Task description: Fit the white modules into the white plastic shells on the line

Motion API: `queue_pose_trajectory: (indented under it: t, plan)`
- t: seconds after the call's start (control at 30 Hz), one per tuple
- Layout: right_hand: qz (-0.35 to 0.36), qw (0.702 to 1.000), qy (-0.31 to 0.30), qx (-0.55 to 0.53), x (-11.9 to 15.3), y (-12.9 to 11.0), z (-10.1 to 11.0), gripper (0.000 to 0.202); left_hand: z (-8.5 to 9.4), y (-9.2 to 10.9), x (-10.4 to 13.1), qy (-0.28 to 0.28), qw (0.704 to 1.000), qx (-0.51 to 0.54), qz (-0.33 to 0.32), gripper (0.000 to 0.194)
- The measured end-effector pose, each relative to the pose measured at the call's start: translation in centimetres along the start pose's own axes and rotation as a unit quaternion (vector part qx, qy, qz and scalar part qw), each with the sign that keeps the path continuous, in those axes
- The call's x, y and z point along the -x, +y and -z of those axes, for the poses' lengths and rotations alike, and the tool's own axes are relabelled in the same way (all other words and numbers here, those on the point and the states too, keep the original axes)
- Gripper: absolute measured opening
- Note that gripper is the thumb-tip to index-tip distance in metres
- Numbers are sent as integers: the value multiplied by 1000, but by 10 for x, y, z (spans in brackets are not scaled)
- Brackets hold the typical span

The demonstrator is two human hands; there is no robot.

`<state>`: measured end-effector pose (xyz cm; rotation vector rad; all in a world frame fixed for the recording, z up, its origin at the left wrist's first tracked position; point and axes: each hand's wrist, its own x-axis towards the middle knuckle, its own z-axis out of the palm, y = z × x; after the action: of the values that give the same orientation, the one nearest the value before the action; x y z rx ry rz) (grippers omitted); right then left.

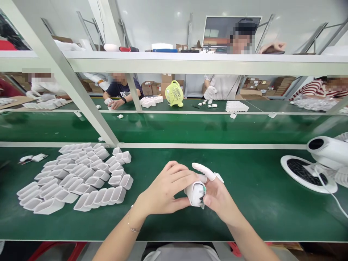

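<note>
Casing (196, 195), white, with dark and green bits at its near end, sits between both hands above the green surface (261, 214), right of the open white boxes (81, 177). The left hand (171, 188) wraps its fingers over it, thumb below; the right hand (221, 201) pinches its edge, one covered finger lifted clear. Best, I judge, to steady it with the left and keep right-thumb pressure light, off the inner parts.

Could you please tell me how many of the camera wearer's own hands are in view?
2: the left hand, on the left side of the small white device, and the right hand, against its right side.
</note>
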<state>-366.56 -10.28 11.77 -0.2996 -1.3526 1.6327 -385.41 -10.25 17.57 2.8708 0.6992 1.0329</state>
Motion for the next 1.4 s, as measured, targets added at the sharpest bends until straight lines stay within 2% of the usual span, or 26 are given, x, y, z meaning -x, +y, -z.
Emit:
queue_pose_trajectory:
  t: [0.23, 0.4, 0.53, 0.6, 0.67, 0.73, 0.8, 0.9, 0.97, 1.17, 1.33, 1.4]
  plan:
    - [-29, 996, 70, 52, 3, 1, -3, 64, -10, -8, 7, 9, 999, 50, 13, 39]
    - [-42, 988, 118, 91, 6, 5, -9, 61, -14, -10, 10, 13, 999, 44, 11, 41]
    - [-44, 986, 117, 111, 7, 6, -8, 68, -15, -11, 10, 15, 999, 46, 13, 41]
    - [-51, 987, 89, 127, 9, 5, -4, 72, -13, -10, 10, 9, 997, 75, 24, 39]
    - [-36, 980, 58, 188, 12, 1, 3, 73, -11, -10, 11, -3, 990, 133, 50, 40]
    - [27, 949, 58, 310, 16, -4, 9, 74, -8, -10, 11, -15, 976, 201, 81, 44]
    - [123, 883, 47, 451, 17, -10, 12, 72, -7, -10, 11, -24, 961, 257, 97, 48]
    - [219, 769, -37, 599, 14, -19, 10, 56, -6, -11, 10, -41, 943, 315, 95, 51]
    - [248, 723, -64, 642, 10, -22, 6, 48, -5, -10, 8, -60, 932, 345, 96, 51]
    - [335, 683, -35, 648, 4, -23, 1, 28, -6, -9, 9, -74, 917, 378, 103, 53]
    - [319, 680, -74, 657, 5, -24, 0, 19, -12, -12, 15, -76, 916, 387, 73, 52]
    - [328, 674, -64, 659, 7, -24, -1, 18, -15, -13, 16, -79, 917, 386, 68, 52]
